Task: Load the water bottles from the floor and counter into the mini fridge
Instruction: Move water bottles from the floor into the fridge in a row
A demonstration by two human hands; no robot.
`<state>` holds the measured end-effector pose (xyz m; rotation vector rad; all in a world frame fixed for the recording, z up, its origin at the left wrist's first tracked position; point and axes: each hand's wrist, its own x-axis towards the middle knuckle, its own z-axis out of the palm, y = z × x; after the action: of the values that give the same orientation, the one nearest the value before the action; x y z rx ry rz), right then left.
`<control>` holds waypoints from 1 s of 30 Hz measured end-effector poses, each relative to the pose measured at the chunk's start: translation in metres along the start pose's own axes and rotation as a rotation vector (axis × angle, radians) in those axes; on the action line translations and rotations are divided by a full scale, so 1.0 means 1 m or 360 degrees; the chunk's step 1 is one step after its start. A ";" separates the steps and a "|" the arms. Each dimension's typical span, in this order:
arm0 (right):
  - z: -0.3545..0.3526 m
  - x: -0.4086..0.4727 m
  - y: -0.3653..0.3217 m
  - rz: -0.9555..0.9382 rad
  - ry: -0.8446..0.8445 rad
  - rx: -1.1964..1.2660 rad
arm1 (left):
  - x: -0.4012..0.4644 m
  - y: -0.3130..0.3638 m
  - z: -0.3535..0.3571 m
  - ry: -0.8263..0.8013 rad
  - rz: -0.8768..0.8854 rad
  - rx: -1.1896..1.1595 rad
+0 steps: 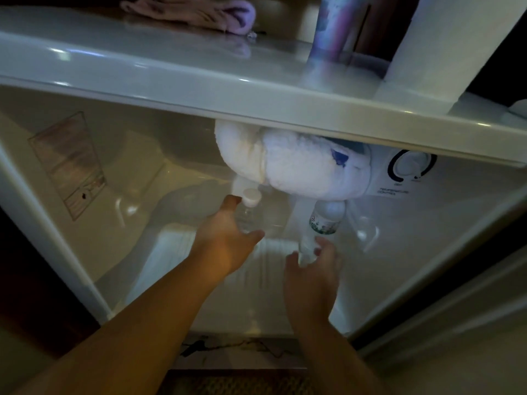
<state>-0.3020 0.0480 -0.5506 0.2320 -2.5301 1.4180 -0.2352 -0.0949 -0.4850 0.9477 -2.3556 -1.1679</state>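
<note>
In fridge [427, 252]: two bottles, both in hand.
Left grip [228, 240]: curled round clear bottle [248, 212].
Right grip [313, 269]: pinching labelled bottle [322, 223].
Left to do: releasing both; remaining bottles unseen.

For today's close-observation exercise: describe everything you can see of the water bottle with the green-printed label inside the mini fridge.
The labelled water bottle is clear plastic with a white label printed in green. It leans inside the mini fridge, its far end tucked under the frost lump. The right hand grips its near end, fingers curled round it. Its cap is not visible. A second bottle lies apart, to its left.
</note>
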 end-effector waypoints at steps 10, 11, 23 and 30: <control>-0.007 -0.018 0.015 -0.0265 -0.0761 -0.0859 | 0.040 0.042 0.046 -0.0128 0.0072 -0.0035; -0.007 -0.019 0.012 -0.0277 -0.0840 -0.0894 | 0.043 0.047 0.049 -0.0147 0.0086 0.0002; 0.006 -0.039 0.046 -0.0445 -0.1482 -0.1196 | 0.052 0.064 0.080 -0.0151 0.0136 0.0011; 0.014 -0.047 0.057 -0.0489 -0.1500 -0.1254 | 0.047 0.062 0.075 -0.0155 0.0111 -0.0156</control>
<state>-0.2725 0.0672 -0.6175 1.2852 -3.2769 0.0742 -0.3364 -0.0583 -0.4799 0.7869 -2.3614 -1.3162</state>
